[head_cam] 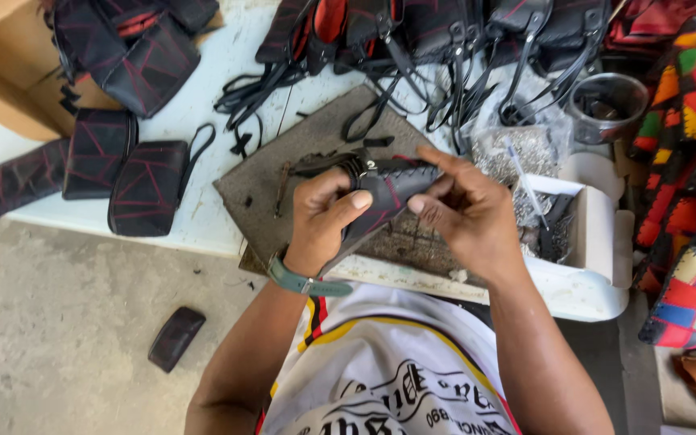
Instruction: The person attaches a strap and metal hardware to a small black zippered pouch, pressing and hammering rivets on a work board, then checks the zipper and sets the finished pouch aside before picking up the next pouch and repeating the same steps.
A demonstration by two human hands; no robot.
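1. Both hands hold one small black pouch [388, 189] with red stitching above the grey mat [283, 173] on the table [203, 72]. The left hand [324, 217] grips it from below.
2. The right hand [465, 213] pinches its edge. A loose pinch could let it slip.
3. It could drop onto the floor [58, 322].
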